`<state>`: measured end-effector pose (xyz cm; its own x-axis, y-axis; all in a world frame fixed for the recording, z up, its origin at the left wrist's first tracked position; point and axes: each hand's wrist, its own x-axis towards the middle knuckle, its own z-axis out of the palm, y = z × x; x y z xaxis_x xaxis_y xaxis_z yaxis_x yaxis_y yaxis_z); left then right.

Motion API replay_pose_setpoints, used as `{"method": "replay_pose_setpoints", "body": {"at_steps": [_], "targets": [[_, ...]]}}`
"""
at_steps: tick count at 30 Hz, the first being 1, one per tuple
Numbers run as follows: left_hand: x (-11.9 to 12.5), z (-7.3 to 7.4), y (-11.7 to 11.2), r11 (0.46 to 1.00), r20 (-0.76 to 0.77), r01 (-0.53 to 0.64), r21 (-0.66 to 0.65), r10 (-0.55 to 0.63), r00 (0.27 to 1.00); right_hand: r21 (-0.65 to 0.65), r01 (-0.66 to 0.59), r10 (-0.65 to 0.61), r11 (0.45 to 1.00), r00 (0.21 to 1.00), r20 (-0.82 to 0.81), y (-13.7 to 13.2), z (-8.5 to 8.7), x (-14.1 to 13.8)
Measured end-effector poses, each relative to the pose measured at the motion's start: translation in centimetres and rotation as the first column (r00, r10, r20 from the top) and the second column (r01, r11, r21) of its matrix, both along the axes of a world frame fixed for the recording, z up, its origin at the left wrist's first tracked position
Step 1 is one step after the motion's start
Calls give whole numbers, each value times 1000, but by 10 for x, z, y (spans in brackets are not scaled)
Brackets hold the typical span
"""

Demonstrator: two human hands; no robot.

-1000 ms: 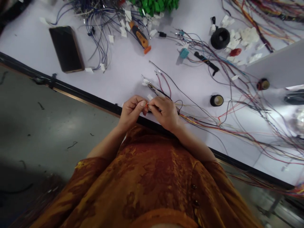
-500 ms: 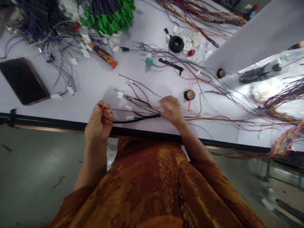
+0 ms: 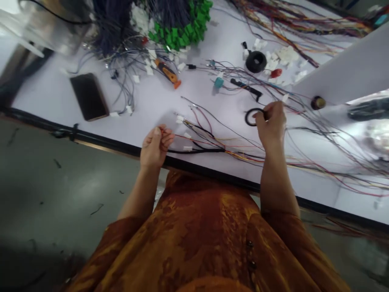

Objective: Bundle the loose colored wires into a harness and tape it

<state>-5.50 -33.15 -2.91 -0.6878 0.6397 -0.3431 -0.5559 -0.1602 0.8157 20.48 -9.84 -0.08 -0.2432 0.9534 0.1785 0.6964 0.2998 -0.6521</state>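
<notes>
Hold the red wire (image 3: 199, 140) lightly taut, pinched in the left hand (image 3: 154, 147) near the front edge of the desk (image 3: 148, 105), and grip the black ring (image 3: 247, 117) by its rim in the right hand (image 3: 272, 123).

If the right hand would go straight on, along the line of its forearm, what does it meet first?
Probably the bundle of thin wires just beyond the right hand, though its height above them is unclear, so it might pass over.

No text, number or sign can be read on the orange tool (image 3: 167, 73), the phone (image 3: 89, 96) or anything else.
</notes>
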Motion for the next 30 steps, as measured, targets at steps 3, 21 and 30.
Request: {"method": "replay_pose_setpoints", "body": {"at_steps": [3,21,30], "targets": [[-3,-1,-2,998,-120,60,34,-55,991,-320,-397,272,860,889,-369,-42,18,-69],[-15,6,-6,939,-105,307,157,-293,950,-649,-673,-33,355,685,-728,-99,25,-149],[-24,-3,-5,981,-348,194,8,-179,920,-666,-674,104,320,724,-682,-93,18,-162]]}}
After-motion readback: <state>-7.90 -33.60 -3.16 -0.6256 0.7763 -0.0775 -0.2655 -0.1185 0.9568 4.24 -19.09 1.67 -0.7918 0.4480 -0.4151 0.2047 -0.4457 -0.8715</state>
